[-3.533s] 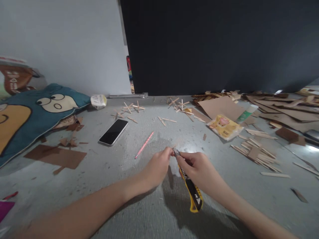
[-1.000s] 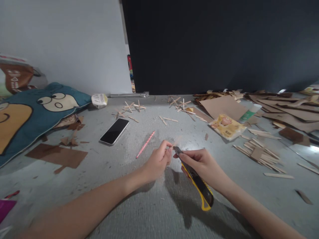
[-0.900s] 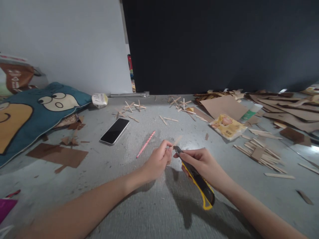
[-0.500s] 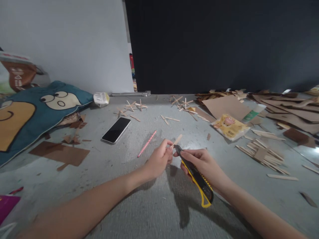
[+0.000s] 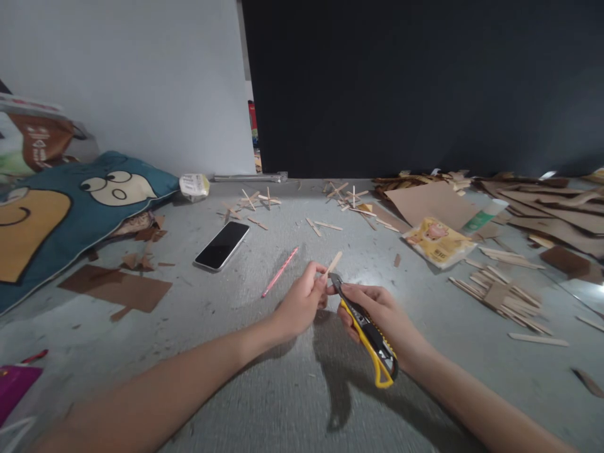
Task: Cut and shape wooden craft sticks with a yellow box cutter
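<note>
Between the fingertips of my left hand [image 5: 304,299] is a wooden craft stick [image 5: 335,261], its free end pointing up and away. My right hand [image 5: 380,314] is wrapped around a yellow and black utility knife [image 5: 372,340]. The knife's tip meets the stick close to my left fingers; whether the blade has cut in I cannot tell. Both hands are held above the grey surface, and a shadow falls below them. To the left of my left hand lies a pink patterned pencil [image 5: 280,272].
A phone [image 5: 221,246] and brown cardboard [image 5: 116,287] lie left, beside a blue cushion [image 5: 165,179]. Crossed sticks [image 5: 268,200] stand toward the back. At right are a yellow packet [image 5: 438,242], a glue tube [image 5: 486,215], a stick pile [image 5: 500,296] and cardboard scraps [image 5: 557,207].
The utility knife has rolled slightly in my right hand, and its rear end has shifted a little left and up. The craft stick's free end has tipped slightly left.
</note>
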`<state>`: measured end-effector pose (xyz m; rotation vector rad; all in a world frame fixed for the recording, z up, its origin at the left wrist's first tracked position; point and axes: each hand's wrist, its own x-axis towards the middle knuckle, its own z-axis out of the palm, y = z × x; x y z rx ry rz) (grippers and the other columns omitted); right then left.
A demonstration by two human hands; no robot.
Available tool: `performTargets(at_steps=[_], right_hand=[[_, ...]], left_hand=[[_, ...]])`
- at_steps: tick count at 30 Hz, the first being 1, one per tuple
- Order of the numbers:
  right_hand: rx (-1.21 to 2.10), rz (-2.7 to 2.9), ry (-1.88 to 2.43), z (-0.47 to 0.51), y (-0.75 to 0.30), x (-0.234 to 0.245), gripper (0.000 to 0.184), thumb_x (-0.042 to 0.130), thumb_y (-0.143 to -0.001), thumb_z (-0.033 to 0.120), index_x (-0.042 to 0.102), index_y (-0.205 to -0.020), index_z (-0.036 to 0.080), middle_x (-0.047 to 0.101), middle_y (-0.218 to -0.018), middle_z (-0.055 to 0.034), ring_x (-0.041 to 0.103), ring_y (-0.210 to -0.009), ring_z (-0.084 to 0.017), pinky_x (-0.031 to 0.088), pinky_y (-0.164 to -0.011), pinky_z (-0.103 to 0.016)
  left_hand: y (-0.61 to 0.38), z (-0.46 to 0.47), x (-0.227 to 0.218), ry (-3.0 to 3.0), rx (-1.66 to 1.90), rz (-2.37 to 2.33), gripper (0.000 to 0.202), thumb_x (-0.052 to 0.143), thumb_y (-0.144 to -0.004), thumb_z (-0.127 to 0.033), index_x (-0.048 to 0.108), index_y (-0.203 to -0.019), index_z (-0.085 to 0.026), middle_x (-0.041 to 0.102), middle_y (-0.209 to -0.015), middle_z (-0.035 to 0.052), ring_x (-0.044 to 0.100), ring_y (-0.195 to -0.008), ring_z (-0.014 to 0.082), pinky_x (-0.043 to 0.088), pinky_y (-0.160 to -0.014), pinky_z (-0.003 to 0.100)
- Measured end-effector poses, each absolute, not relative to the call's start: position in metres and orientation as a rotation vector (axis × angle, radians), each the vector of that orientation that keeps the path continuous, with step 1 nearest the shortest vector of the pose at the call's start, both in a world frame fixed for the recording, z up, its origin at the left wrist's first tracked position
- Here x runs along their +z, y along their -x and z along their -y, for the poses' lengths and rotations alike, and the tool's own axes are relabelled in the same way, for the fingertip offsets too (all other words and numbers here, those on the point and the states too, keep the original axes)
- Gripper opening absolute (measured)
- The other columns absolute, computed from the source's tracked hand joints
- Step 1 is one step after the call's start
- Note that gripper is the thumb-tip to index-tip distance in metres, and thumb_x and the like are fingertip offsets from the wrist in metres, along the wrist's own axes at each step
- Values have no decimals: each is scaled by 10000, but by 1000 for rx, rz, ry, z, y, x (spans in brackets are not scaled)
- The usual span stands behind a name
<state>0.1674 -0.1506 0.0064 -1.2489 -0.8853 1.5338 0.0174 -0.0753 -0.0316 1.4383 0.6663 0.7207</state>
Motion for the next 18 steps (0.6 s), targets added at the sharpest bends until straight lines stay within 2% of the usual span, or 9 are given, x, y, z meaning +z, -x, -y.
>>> performTargets(at_steps=[4,10,15,18], right_hand=[[1543,895,1223,151,-165,5,493,733,-800,646,550,-691,202,583,-581,15,500,-441,-96,385,-456,-253],[1574,857,1145,150,-165,-1,466,762,-807,624,590,-777,193,600,-597,15,528,-459,-104,393,-461,-244],[1609,855,1100,149,-166,-2,459,761,-831,595,568,-718,194,575,-556,21,479,-417,-87,358,-430,-236],[1655,902,1064,150,-167,-3,453,741,-848,599,583,-723,193,572,-533,23,464,-386,-85,334,-408,-233]], left_hand=[[-17,74,-35,-1440,726,-680,402,462,-1004,-633,426,-1050,-235,468,-746,-55,435,-620,111,358,-583,241],[-18,73,-36,-1419,733,-687,357,471,-1013,-591,437,-1035,-236,450,-736,-59,459,-636,113,372,-597,239],[-18,74,-32,-1375,741,-688,397,510,-981,-625,442,-1029,-237,442,-716,-67,432,-607,105,348,-578,231],[-18,74,-30,-1329,743,-682,360,517,-985,-586,439,-1037,-238,443,-700,-71,420,-591,105,333,-569,228]])
